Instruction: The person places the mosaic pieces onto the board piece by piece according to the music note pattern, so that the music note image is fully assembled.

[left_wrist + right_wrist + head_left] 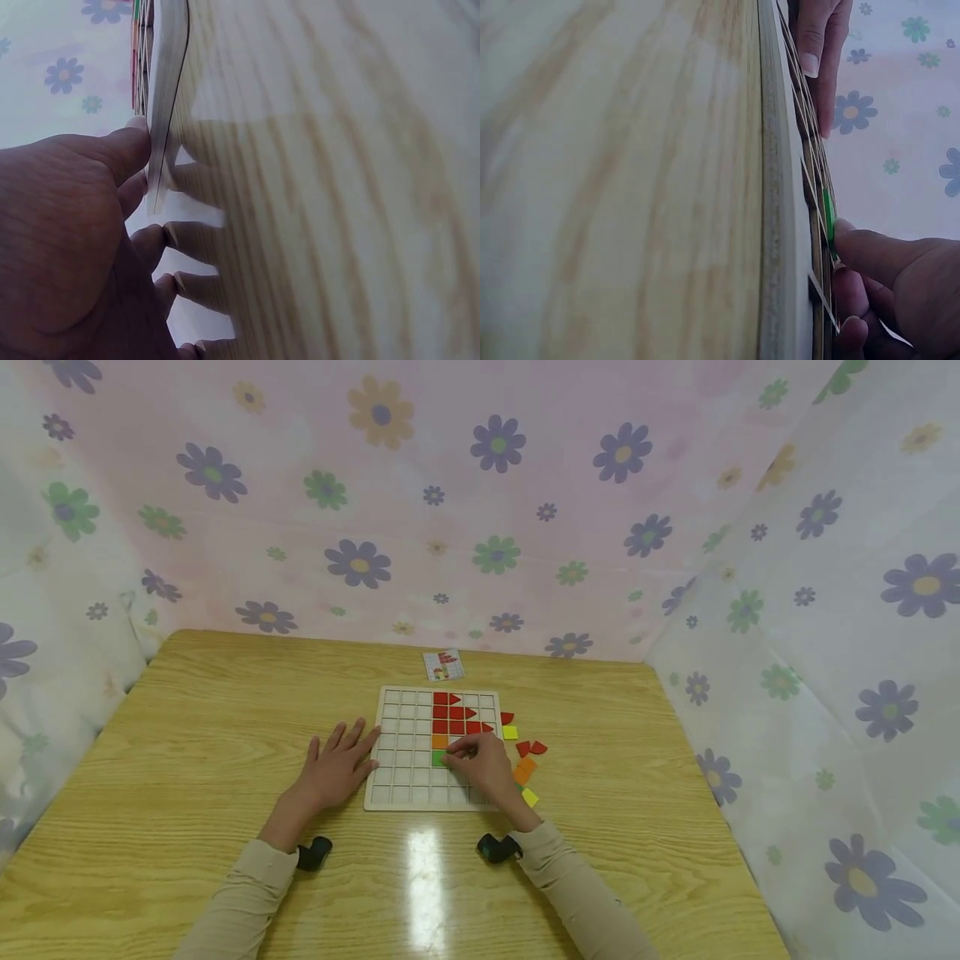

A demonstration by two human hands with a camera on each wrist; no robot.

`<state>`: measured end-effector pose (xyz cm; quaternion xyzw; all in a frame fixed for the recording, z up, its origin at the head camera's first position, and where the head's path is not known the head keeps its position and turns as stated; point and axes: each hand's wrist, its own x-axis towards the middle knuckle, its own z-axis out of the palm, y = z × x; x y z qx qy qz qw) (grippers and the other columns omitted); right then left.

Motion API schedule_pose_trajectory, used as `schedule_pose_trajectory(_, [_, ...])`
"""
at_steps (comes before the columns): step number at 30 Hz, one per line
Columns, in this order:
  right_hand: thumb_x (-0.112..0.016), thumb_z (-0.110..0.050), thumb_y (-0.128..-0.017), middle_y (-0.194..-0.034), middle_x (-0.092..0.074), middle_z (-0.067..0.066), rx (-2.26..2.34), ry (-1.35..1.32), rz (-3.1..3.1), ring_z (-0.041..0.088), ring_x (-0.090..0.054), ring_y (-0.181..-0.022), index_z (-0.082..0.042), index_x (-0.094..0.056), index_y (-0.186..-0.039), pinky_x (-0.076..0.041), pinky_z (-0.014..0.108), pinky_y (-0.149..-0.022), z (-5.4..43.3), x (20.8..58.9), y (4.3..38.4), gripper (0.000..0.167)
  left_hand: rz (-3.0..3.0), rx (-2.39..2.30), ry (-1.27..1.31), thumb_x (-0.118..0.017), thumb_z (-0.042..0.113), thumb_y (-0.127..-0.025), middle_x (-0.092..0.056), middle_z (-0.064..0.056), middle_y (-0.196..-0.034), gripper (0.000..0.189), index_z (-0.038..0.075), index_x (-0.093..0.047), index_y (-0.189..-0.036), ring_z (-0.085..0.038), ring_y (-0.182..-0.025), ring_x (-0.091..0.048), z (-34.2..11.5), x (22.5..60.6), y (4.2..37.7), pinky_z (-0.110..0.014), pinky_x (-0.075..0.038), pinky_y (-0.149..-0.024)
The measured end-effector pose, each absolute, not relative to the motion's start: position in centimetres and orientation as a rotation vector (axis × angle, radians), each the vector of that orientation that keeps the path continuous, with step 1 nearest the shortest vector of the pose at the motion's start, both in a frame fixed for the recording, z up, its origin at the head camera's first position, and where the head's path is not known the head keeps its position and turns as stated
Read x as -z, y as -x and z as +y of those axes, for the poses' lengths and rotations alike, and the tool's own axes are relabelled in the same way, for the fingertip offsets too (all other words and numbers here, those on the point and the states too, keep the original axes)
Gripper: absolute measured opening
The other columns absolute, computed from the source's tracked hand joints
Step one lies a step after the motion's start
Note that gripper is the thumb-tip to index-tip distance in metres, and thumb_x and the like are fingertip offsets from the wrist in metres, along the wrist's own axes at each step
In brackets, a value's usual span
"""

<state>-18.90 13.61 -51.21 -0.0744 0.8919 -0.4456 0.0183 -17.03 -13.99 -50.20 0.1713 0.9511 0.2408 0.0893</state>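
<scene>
A white grid board (405, 794) lies on the table, with red squares and pointed red pieces (450, 713) in its upper rows. Below them sit an orange square (439, 742) and a green square tile (438, 759). My right hand (483, 767) pinches the green tile at its right edge; the right wrist view shows the thumb against the green tile (829, 217), down at the grid. My left hand (335, 770) lies with fingers spread at the board's left side, thumb and index fingertips right at its edge. The left wrist view shows the left thumb (129, 150) touching that edge.
Right of the board lie loose red quarter-round pieces (538, 748), yellow squares (510, 732) and orange pieces (525, 770), some partly behind my right wrist. A small pattern card (443, 665) lies beyond the board. Flowered curtains (450, 527) enclose the wooden table (225, 710).
</scene>
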Motion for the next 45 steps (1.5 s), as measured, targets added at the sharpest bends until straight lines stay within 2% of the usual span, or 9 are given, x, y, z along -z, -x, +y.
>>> schedule_pose_trajectory(9, [-0.078, -0.018, -0.092, -0.086, -0.073, 0.001, 1.336, 0.279, 2.799, 0.011, -0.058, -0.072, -0.009, -0.079, -0.093, -0.050, 0.021, -0.068, 13.6, 51.3, 18.7, 0.009, 2.831, -0.720, -0.501, -0.050, 0.029, -0.108, -0.020, -0.021, -0.167, 0.059, 0.010, -0.033, -0.161, -0.050, -0.153, -0.012, -14.2, 50.7, 17.3, -0.078, -0.005, -0.114])
schedule_pose_trajectory(16, [-0.073, -0.008, -0.094, -0.094, -0.075, 0.005, 1.428, 0.393, 2.734, 0.012, -0.059, -0.076, -0.006, -0.079, -0.099, -0.051, 0.019, -0.070, 14.6, 51.0, 17.9, 0.008, 2.839, -0.709, -0.503, -0.050, 0.030, -0.108, -0.021, -0.021, -0.167, 0.058, 0.010, -0.033, -0.160, -0.050, -0.153, -0.013, -14.2, 50.4, 17.1, -0.078, -0.005, -0.114])
schedule_pose_trajectory(23, [-0.070, -0.006, -0.096, -0.096, -0.075, 0.002, 1.398, 0.402, 2.752, 0.013, -0.061, -0.082, -0.006, -0.079, -0.100, -0.052, 0.020, -0.072, 17.0, 50.5, 17.4, 0.009, 2.827, -0.716, -0.500, -0.050, 0.030, -0.108, -0.022, -0.021, -0.167, 0.058, 0.010, -0.034, -0.160, -0.050, -0.153, -0.013, -14.1, 50.1, 17.0, -0.078, -0.005, -0.114])
schedule_pose_trajectory(30, [-0.068, -0.002, -0.096, -0.096, -0.074, 0.008, 1.352, 0.377, 2.812, 0.016, -0.063, -0.080, -0.002, -0.078, -0.102, -0.052, 0.023, -0.068, 20.9, 49.7, 17.5, 0.011, 2.826, -0.733, -0.519, -0.049, 0.031, -0.108, -0.020, -0.021, -0.167, 0.059, 0.010, -0.032, -0.161, -0.051, -0.153, -0.011, -14.2, 51.0, 17.3, -0.078, -0.003, -0.114])
schedule_pose_trajectory(33, [-0.069, -0.001, -0.095, -0.098, -0.075, 0.009, 1.270, 0.347, 2.852, 0.018, -0.064, -0.082, -0.001, -0.078, -0.103, -0.054, 0.027, -0.072, 22.5, 49.5, 17.8, 0.012, 2.824, -0.749, -0.516, -0.048, 0.031, -0.108, -0.019, -0.021, -0.168, 0.059, 0.011, -0.031, -0.161, -0.050, -0.153, -0.010, -14.3, 51.3, 17.3, -0.078, -0.002, -0.114])
schedule_pose_trajectory(40, [-0.068, 0.005, -0.092, -0.113, -0.074, 0.015, 1.117, 0.297, 2.810, 0.031, -0.066, -0.102, 0.002, -0.075, -0.111, -0.054, 0.046, -0.091, 25.2, 48.8, 17.9, 0.020, 2.826, -0.744, -0.520, -0.050, 0.031, -0.108, -0.021, -0.022, -0.167, 0.059, 0.010, -0.033, -0.160, -0.052, -0.152, -0.011, -14.2, 50.9, 17.2, -0.079, -0.003, -0.113])
schedule_pose_trajectory(45, [-0.070, 0.004, -0.090, -0.117, -0.072, 0.020, 1.021, 0.299, 2.825, 0.037, -0.064, -0.107, 0.003, -0.074, -0.111, -0.052, 0.052, -0.095, 25.9, 48.7, 17.7, 0.022, 2.847, -0.718, -0.531, -0.051, 0.031, -0.108, -0.024, -0.023, -0.166, 0.058, 0.010, -0.035, -0.159, -0.053, -0.151, -0.015, -14.1, 50.6, 17.0, -0.080, -0.007, -0.112])
